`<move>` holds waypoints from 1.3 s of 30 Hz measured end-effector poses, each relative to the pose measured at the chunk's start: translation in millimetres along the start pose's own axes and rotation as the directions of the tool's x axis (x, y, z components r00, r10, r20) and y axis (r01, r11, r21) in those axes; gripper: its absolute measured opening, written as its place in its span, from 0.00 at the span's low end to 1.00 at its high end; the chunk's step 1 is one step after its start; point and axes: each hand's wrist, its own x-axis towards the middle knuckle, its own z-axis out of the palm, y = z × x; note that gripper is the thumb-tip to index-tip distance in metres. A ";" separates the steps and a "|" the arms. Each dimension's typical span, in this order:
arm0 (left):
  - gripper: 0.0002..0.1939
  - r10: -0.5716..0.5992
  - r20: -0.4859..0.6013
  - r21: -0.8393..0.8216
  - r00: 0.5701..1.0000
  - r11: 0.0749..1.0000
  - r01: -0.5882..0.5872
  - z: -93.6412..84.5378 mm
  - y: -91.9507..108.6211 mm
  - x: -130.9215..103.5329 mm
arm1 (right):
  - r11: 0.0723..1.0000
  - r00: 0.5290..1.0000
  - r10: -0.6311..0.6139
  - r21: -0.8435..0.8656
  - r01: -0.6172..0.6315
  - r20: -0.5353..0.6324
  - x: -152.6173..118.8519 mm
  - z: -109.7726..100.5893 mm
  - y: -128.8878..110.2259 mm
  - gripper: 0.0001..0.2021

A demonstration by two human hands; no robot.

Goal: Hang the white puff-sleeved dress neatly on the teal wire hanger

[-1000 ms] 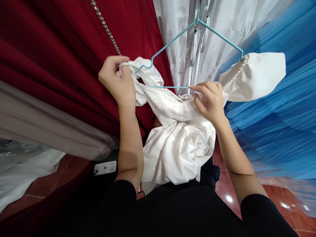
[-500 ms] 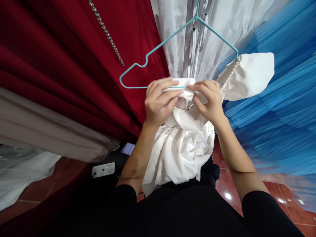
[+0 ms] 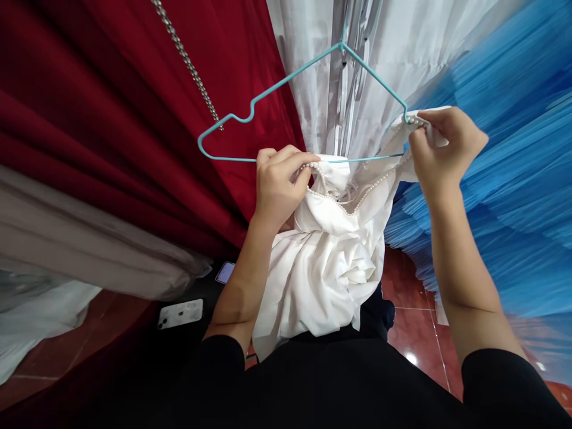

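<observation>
A white dress (image 3: 319, 268) with pearl-beaded edging hangs bunched in front of me. Its right sleeve sits over the right shoulder of a light-blue wire hanger (image 3: 295, 76). My left hand (image 3: 281, 182) pinches the beaded edge of the dress's other side, close to the hanger's bottom bar. At the hanger's right end, my right hand (image 3: 449, 146) grips the beaded sleeve between thumb and fingers. The hanger's left shoulder is bare. A white fabric flap lies over the bottom bar beside my left fingers.
Red drapery (image 3: 134, 119) with a beaded strip (image 3: 187, 62) hangs at left, above beige fabric (image 3: 89, 229). Blue tulle (image 3: 504, 196) fills the right. White cloth (image 3: 411, 42) hangs behind. A white phone (image 3: 181, 314) and another phone (image 3: 224, 272) lie on a black surface.
My right hand has moved from the middle of the bottom bar out to the sleeve at the hanger's right end. My left hand has closed on the beaded edge. The hanger has shifted slightly left.
</observation>
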 end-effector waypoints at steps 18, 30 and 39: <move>0.11 -0.048 0.040 -0.025 0.998 0.998 0.049 8.7 12.3 2.8 | 0.975 0.788 -0.221 0.156 0.160 0.575 -38.1 -36.1 -15.2 0.06; 0.12 0.020 -0.390 -0.029 0.921 0.999 -0.034 23.1 -7.1 -43.0 | 0.968 0.959 -0.182 0.209 0.136 0.218 -68.3 36.2 -22.1 0.13; 0.08 -0.298 -0.643 -0.252 0.706 0.952 0.173 -20.2 -100.3 -38.5 | 0.970 0.941 -0.188 0.200 0.135 0.280 -55.8 15.0 -18.8 0.14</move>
